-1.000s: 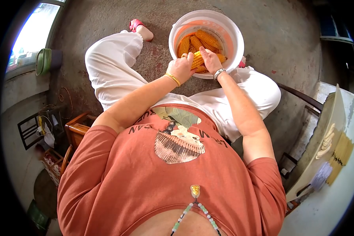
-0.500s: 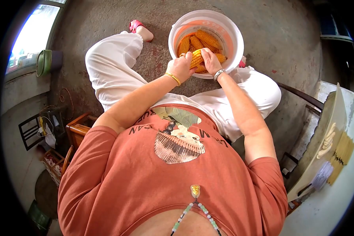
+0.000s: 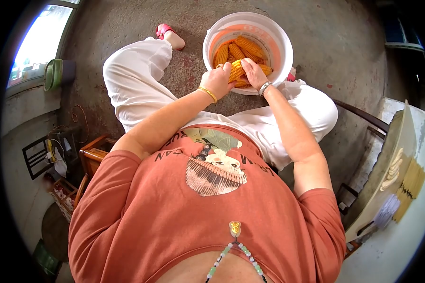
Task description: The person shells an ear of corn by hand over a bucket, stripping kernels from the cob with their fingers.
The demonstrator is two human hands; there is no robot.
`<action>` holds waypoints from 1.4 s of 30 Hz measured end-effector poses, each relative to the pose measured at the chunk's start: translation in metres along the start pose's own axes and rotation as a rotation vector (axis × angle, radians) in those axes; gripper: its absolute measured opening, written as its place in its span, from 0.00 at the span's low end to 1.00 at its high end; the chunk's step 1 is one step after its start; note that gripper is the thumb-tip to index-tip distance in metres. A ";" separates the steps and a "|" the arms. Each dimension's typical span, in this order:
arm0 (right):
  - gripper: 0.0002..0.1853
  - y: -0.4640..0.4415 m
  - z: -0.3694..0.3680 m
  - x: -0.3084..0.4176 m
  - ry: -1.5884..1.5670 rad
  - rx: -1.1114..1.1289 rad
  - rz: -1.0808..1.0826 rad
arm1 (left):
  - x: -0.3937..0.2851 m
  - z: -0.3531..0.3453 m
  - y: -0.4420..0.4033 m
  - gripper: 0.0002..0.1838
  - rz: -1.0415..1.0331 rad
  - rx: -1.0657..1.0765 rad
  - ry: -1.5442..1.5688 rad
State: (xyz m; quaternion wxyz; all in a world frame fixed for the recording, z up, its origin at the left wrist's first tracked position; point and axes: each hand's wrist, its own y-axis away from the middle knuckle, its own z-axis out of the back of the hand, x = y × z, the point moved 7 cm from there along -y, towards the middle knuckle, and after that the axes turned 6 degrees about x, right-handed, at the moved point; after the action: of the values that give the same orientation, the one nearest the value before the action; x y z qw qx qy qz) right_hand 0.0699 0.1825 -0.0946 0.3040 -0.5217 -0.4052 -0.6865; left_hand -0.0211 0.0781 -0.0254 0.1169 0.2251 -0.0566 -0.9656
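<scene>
Over the near rim of a white bucket [image 3: 282, 47], my two hands hold one yellow corn cob [image 3: 236, 70] between them. My left hand [image 3: 217, 81] is closed around the cob's left end. On its other end, my right hand [image 3: 254, 74] has its fingers and thumb pressed against the kernels. Several more corn cobs [image 3: 248, 47] lie inside the bucket, with loose kernels around them. The palms' inner sides are hidden from view.
The bucket stands on a worn concrete floor [image 3: 127, 23] between my knees. A wooden chair [image 3: 95, 153] is at the left. At the right stands a table [image 3: 373, 203] with bundled items on it. A green container [image 3: 53, 75] hangs near the window.
My right hand has shifted very slightly to the right on the cob. Otherwise the hold and the cobs in the bucket look the same.
</scene>
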 end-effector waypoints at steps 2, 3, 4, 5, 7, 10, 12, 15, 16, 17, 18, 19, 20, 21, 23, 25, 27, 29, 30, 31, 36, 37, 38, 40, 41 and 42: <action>0.22 -0.001 -0.002 -0.007 -0.069 -0.003 -0.058 | 0.002 0.000 -0.001 0.29 0.033 0.022 0.025; 0.22 0.000 -0.004 -0.003 -0.106 -0.011 -0.059 | 0.003 0.001 -0.002 0.29 0.049 0.033 0.038; 0.22 0.002 -0.005 0.001 -0.144 -0.018 -0.060 | 0.004 0.002 -0.002 0.29 0.064 0.033 0.059; 0.22 0.004 -0.005 0.006 -0.181 -0.026 -0.060 | 0.006 0.004 -0.001 0.29 0.078 0.034 0.080; 0.23 0.008 -0.004 0.021 -0.201 0.013 -0.109 | 0.009 0.006 -0.001 0.29 0.094 0.038 0.109; 0.25 0.004 0.002 0.019 -0.108 0.003 -0.076 | 0.010 0.008 -0.001 0.29 0.091 0.038 0.130; 0.26 0.004 0.002 0.019 -0.037 0.005 -0.080 | 0.009 0.008 -0.001 0.29 0.073 0.025 0.136; 0.28 0.005 0.001 0.028 0.030 0.028 -0.130 | 0.009 0.007 -0.001 0.28 0.085 0.041 0.127; 0.29 0.005 0.001 0.028 0.053 0.019 -0.114 | 0.008 0.007 -0.001 0.28 0.075 0.033 0.128; 0.29 0.004 0.001 0.028 0.076 0.010 -0.099 | 0.008 0.008 -0.001 0.27 0.065 0.025 0.128; 0.29 0.003 0.001 0.026 0.106 -0.003 -0.068 | 0.007 0.008 0.000 0.27 0.054 0.017 0.129; 0.29 0.001 0.001 0.022 0.135 -0.017 -0.037 | 0.008 0.006 0.000 0.27 0.046 0.013 0.128; 0.29 0.000 0.001 0.020 0.165 -0.031 -0.005 | 0.008 0.004 -0.001 0.27 0.037 0.008 0.127; 0.28 -0.001 0.000 0.015 0.136 -0.017 -0.030 | 0.008 0.005 -0.001 0.27 0.027 0.003 0.125; 0.27 -0.003 -0.001 0.005 0.077 0.012 -0.077 | 0.007 0.005 -0.001 0.25 0.031 0.004 0.100; 0.25 -0.003 0.001 0.010 0.091 -0.012 0.004 | 0.005 0.007 0.000 0.24 0.031 0.005 0.086; 0.24 -0.002 0.002 0.013 0.116 -0.044 0.056 | 0.003 0.009 0.000 0.24 0.028 0.005 0.083; 0.23 -0.001 0.002 0.014 0.153 -0.081 0.079 | 0.004 0.009 0.000 0.24 0.027 0.006 0.082; 0.23 -0.002 0.002 0.011 0.147 -0.082 0.061 | 0.004 0.009 0.000 0.24 0.026 0.006 0.081; 0.23 -0.003 0.002 0.009 0.141 -0.083 0.042 | 0.004 0.009 0.000 0.24 0.031 0.006 0.084; 0.25 0.000 0.001 0.012 -0.064 -0.011 -0.021 | 0.005 0.009 0.000 0.24 0.034 -0.001 0.096; 0.25 0.002 0.001 0.016 -0.079 0.012 -0.037 | 0.005 0.009 0.000 0.24 0.033 -0.001 0.098; 0.26 0.004 0.000 0.019 -0.095 0.036 -0.053 | 0.006 0.009 0.000 0.24 0.033 -0.002 0.101; 0.27 0.006 -0.004 0.024 -0.009 0.071 -0.079 | 0.008 0.007 -0.001 0.24 0.039 0.000 0.103; 0.27 0.007 -0.005 0.024 0.034 0.088 -0.092 | 0.009 0.006 -0.001 0.24 0.044 0.004 0.102; 0.27 0.006 -0.005 0.023 0.031 0.075 -0.083 | 0.010 0.005 -0.002 0.25 0.050 0.008 0.101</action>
State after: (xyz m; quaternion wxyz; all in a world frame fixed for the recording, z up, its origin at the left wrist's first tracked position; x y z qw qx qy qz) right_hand 0.0662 0.1752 -0.0717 0.3011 -0.4819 -0.4471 -0.6908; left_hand -0.0324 0.0775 -0.0253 0.1430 0.2724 -0.0600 -0.9496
